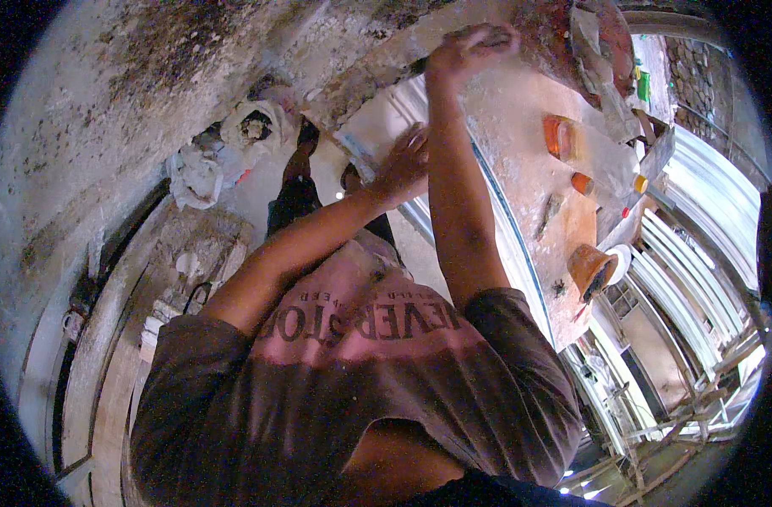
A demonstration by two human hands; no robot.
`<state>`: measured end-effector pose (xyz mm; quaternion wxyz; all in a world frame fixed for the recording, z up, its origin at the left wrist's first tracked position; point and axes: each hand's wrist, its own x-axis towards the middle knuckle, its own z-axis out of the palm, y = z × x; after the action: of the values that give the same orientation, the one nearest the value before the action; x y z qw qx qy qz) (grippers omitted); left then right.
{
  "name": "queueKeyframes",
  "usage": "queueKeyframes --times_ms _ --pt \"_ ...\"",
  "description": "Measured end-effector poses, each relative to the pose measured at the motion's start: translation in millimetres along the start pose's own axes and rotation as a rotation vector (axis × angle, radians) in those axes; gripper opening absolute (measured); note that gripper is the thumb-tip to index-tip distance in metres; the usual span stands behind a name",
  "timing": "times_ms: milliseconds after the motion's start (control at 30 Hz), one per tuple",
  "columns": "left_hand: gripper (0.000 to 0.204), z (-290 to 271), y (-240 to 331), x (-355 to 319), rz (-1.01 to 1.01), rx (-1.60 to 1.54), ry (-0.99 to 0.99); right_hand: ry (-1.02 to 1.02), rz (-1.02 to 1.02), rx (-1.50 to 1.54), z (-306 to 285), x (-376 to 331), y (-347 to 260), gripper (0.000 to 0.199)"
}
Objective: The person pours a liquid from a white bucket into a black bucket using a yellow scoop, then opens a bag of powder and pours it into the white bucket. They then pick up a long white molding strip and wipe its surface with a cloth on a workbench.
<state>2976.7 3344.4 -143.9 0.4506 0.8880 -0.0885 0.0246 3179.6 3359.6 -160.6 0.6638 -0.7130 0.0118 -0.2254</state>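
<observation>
Pressing flat with both grips, left (403, 165) and right (470, 46), holding nothing, on dusty white panel (386, 118); could slip off bench (521, 152).

Rough, matt orange-brown wooden bench (563, 228), dusted white with plaster. Smooth, faintly glossy white moulded plaster strip (386, 127) along bench's left edge. Glossy orange plastic cup (590, 269) near bench's near edge. Crumpled white plastic bags (225, 152) against pitted, stained grey concrete wall (107, 101). Soft matt brown cloth shirt (360, 380).

place: plaster-moulding workshop, probably | signs: dust-caked workbench (521, 177) | orange pots (590, 269) | stacked white mouldings (690, 270) | stained wall (107, 101)
</observation>
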Motion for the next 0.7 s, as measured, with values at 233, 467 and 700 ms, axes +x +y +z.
queueKeyframes --times_ms 233,467,700 --pt "0.053 11 -10 -7 -0.064 -0.241 -0.02 0.084 0.127 0.081 8 -15 -33 0.032" --pt "0.055 19 -11 -12 -0.06 -0.348 0.063 0.071 -0.074 -0.176 2 -16 -30 0.034" --pt "0.054 9 -1 -11 -0.199 -0.437 -0.037 0.122 -0.089 -0.248 -7 -18 -26 0.033"
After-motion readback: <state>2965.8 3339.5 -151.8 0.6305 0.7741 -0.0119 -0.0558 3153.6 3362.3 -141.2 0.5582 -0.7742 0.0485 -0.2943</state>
